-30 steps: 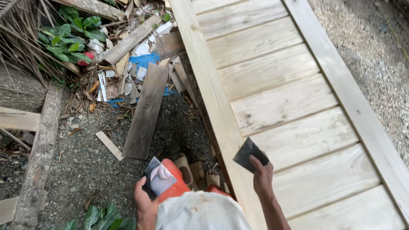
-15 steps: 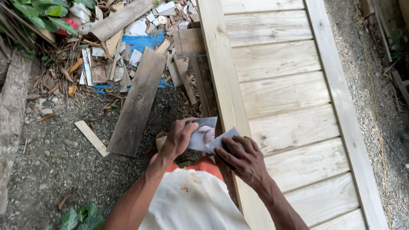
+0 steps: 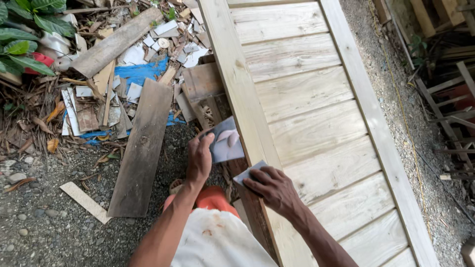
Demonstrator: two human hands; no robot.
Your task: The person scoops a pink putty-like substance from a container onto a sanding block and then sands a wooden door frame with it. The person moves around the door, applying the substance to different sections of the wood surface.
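Observation:
My left hand holds up a grey sheet of sandpaper beside the left rail of a pale wooden slatted panel. My right hand presses a smaller grey piece of sandpaper against that left rail's edge, fingers closed over it. The panel lies flat and runs away from me, with cross boards between two long rails. My white shirt and orange shorts show at the bottom of the view.
A weathered dark plank lies on the gravel to the left, with a small pale strip near it. Wood offcuts, blue scraps and litter pile up behind. Gravel ground and stacked timber lie right of the panel.
My hands have come apart: the left lifted its sheet up and away, the right moved onto the panel's left rail with the smaller piece. The view shifted slightly.

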